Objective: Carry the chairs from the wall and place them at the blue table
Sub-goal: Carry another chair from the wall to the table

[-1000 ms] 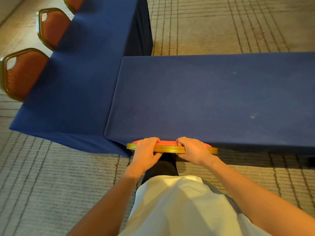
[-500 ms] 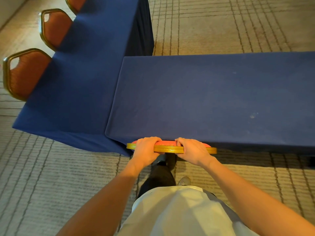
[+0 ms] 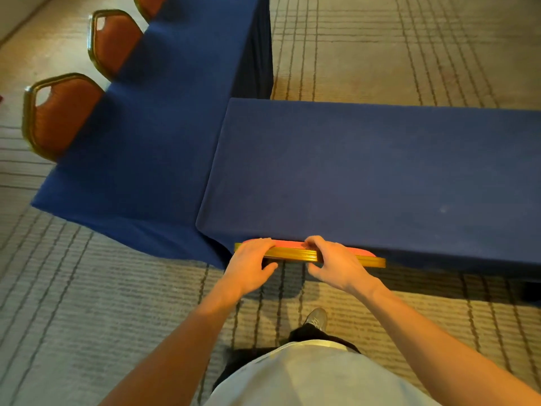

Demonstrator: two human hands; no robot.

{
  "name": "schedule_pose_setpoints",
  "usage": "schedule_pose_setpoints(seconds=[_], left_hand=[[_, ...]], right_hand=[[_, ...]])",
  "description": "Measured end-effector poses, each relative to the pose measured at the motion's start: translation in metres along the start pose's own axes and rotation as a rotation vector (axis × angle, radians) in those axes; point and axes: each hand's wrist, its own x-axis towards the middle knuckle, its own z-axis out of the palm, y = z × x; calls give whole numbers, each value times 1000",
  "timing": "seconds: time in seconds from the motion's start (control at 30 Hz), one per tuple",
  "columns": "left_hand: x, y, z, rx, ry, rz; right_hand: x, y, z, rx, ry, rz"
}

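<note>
Of the chair (image 3: 295,254) at the near tabletop (image 3: 366,177) we see only the gold top rail and a sliver of red pad. Its seat and legs are hidden beneath the blue cloth, and we cannot tell how far the left grip (image 3: 248,259) and right grip (image 3: 333,265) reach down the rail's far side. Along the second tabletop (image 3: 164,127) the near side chair (image 3: 58,118) and middle side chair (image 3: 112,39) show backs only (seats and legs hidden), the far side chair (image 3: 146,4) is cut by the top edge, the near tabletop runs off the right edge, and the person's shirt (image 3: 307,376) hides all but one shoe (image 3: 317,317).
</note>
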Motion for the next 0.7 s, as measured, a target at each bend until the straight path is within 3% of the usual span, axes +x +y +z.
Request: schedule_pose_setpoints(seconds=[0.23, 0.43, 0.57, 0.7], left_hand=[[-79, -54, -38, -199, 89, -74], [-160, -124, -76, -290, 251, -201], [-218, -168, -107, -176, 338, -221], [-275, -201, -134, -300, 458, -330]], right_hand=[[6, -121, 36, -17, 94, -173], [7, -230, 82, 44, 58, -279], [7, -301, 112, 120, -6, -336], [5, -372, 139, 251, -80, -396]])
